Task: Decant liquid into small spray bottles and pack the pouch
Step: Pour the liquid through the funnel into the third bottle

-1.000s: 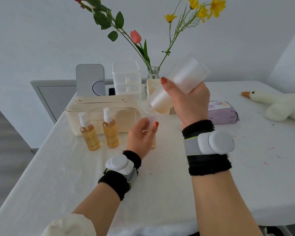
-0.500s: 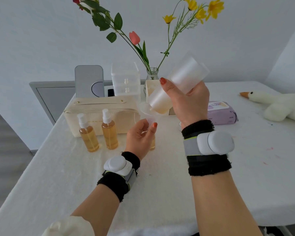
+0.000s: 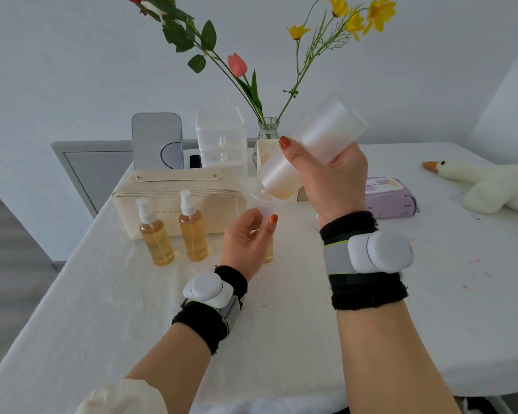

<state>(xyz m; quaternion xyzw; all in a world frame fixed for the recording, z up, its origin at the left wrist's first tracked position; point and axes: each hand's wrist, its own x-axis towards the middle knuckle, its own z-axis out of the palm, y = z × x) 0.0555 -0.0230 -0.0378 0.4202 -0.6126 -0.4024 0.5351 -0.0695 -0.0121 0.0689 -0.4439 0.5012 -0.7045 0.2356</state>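
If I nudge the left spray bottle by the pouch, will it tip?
Probably tips: the spray bottle is tall, narrow, and stands on soft cloth. Amber liquid fills it nearly to the shoulder, so it likely feels heavy for its size. Its smooth clear wall may be slippery.

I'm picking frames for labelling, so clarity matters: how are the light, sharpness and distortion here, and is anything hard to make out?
Head view: soft, even light with only faint shadows; sharp overall; wide-angle bending toward the edges; the frosted big bottle and clear funnel fade into the pale background; the left hand hides most of the small bottle.
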